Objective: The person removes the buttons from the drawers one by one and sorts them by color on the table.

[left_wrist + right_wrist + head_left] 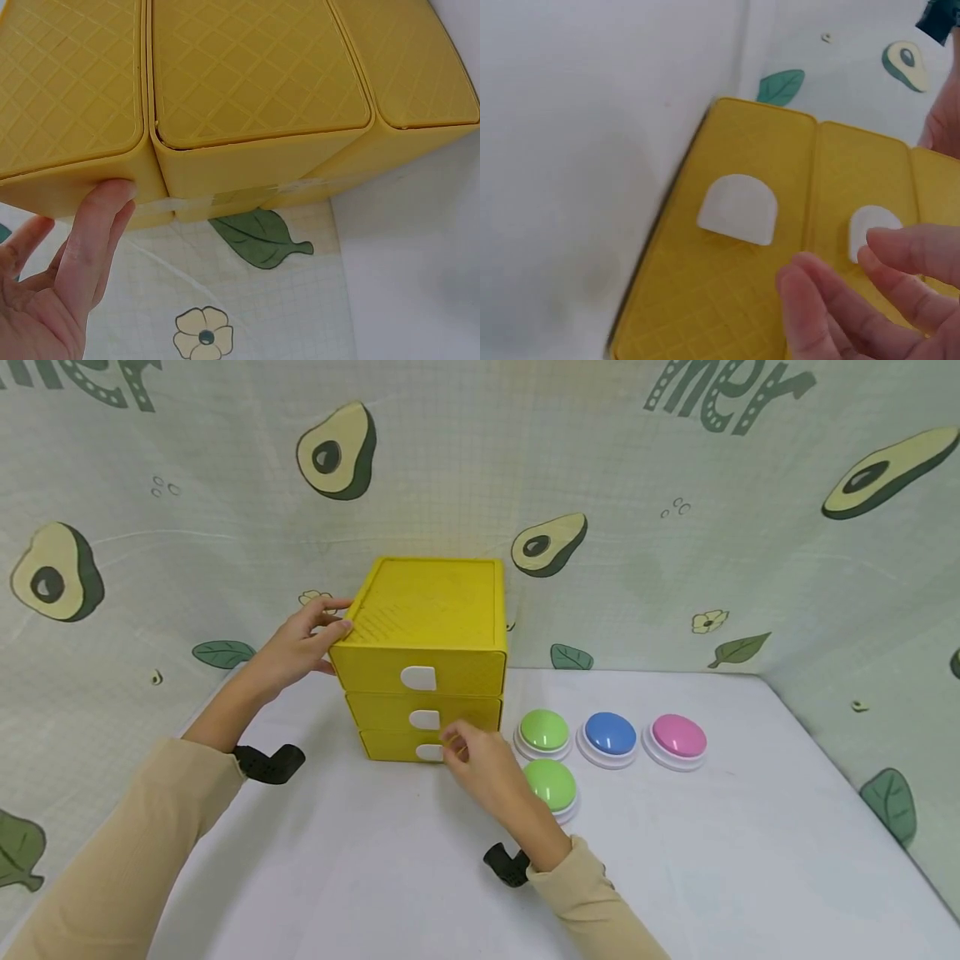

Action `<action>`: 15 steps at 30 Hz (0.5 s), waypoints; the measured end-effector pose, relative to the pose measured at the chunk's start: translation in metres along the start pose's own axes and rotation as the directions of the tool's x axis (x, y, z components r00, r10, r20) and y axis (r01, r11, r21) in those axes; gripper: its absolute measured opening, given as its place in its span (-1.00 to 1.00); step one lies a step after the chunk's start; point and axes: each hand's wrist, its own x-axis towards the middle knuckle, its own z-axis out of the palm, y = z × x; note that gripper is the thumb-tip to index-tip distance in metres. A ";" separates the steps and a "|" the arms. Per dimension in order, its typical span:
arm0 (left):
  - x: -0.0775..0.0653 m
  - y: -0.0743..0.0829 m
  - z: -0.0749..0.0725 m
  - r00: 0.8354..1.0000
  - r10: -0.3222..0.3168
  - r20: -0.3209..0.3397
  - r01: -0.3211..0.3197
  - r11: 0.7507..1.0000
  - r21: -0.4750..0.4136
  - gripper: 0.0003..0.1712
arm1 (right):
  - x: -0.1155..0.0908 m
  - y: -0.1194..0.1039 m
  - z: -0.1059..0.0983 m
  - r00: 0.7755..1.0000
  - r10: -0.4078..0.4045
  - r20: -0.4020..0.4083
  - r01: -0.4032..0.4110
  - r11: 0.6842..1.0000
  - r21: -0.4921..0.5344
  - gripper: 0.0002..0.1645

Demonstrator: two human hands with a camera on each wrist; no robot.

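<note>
A yellow box with three stacked drawers [431, 602] stands on the white table, all its drawers closed. Each drawer front bears a white tab handle: upper [417, 677], middle [424, 719] and bottom [430, 752]. My left hand [294, 647] rests against the box's left side near the top, and in the left wrist view its extended fingers [94, 232] touch the yellow side wall. My right hand [486, 768] hovers before the lower drawers with loosely bent fingers. The right wrist view shows the fingertips [802, 289] close to the handles, holding nothing.
Right of the box sit round push buttons on white bases: a green one [544, 729], a blue one [611, 733] and a pink one [678, 736]. Another green button [551, 783] lies nearer, partly behind my right wrist. An avocado-print cloth [450, 460] hangs behind.
</note>
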 end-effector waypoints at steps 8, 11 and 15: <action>0.000 0.000 -0.001 1.000 0.000 0.002 0.000 1.000 -0.006 -0.38 | 0.005 0.008 0.016 0.999 0.022 0.033 -0.019 0.994 -0.106 -0.75; 0.000 0.000 -0.001 1.000 -0.002 0.001 0.002 1.000 -0.006 -0.38 | 0.009 0.009 0.021 0.999 0.036 0.030 -0.033 0.993 -0.110 -0.76; 0.000 0.000 -0.001 1.000 -0.003 -0.001 0.003 1.000 -0.006 -0.38 | 0.014 0.011 0.027 0.998 0.057 0.036 -0.053 0.994 -0.096 -0.79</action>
